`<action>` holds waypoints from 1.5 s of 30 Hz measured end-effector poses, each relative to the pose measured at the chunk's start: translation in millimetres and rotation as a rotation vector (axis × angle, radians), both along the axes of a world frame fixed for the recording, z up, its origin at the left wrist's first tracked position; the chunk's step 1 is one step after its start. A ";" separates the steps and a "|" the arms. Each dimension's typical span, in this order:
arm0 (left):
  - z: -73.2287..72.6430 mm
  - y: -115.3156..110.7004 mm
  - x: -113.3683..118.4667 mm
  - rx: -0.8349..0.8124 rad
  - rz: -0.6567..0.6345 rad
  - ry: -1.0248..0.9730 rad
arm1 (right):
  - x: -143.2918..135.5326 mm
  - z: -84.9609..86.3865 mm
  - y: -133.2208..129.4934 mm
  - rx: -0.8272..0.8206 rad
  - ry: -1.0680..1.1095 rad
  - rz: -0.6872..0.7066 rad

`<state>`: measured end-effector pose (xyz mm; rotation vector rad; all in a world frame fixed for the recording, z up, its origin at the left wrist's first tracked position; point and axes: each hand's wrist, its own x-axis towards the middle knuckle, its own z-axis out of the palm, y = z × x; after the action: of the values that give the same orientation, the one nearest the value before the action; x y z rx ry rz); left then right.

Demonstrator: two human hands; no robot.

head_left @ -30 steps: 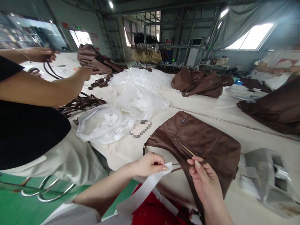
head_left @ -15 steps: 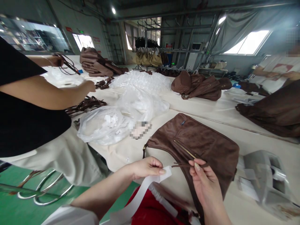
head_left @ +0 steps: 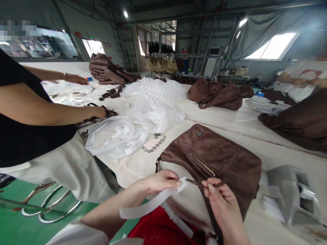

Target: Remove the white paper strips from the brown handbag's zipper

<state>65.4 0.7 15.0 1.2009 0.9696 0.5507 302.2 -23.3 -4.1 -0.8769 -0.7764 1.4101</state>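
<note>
My left hand [head_left: 165, 182] pinches a white strip [head_left: 150, 206] near its upper end; the rest hangs down to the left. Between the fingertips of my right hand [head_left: 219, 195] is a thin brown cord [head_left: 195, 182], whose free end reaches to the white strip's end. Whether the cord touches the strip is hard to tell. A brown bag [head_left: 230, 156] with a gold zipper [head_left: 201, 164] lies flat on the table behind and under my right hand. Its strap runs down below my right wrist.
A grey tape dispenser [head_left: 291, 194] stands at the right. Clear plastic bags [head_left: 114, 136] and a blurred-out object [head_left: 153, 142] lie beyond my left hand. At the left, a person in black [head_left: 30, 119] reaches over brown straps [head_left: 109, 112]. More brown bags [head_left: 219, 93] sit farther back.
The cord's end has come to the white strip, and my right hand has shifted slightly left. The strip's loose end has swung up. The person at the left has moved both hands.
</note>
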 end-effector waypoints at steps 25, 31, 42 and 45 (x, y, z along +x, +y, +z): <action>-0.2 8.7 -8.6 0.205 -0.258 0.113 | 2.8 5.8 -4.2 -0.081 0.061 0.037; 10.3 9.9 7.4 0.208 -0.256 0.111 | 0.9 5.3 -1.4 -0.101 0.025 0.054; 19.6 13.7 8.4 0.310 -0.320 0.165 | 3.7 2.7 -4.3 -0.107 -0.003 0.062; 20.7 14.3 15.4 0.351 -0.318 0.186 | -4.2 1.3 -4.5 -0.103 -0.045 0.078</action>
<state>80.8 15.0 35.7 1.7097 0.8337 0.3668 298.0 -27.8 -2.8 -0.9694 -0.7847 1.5146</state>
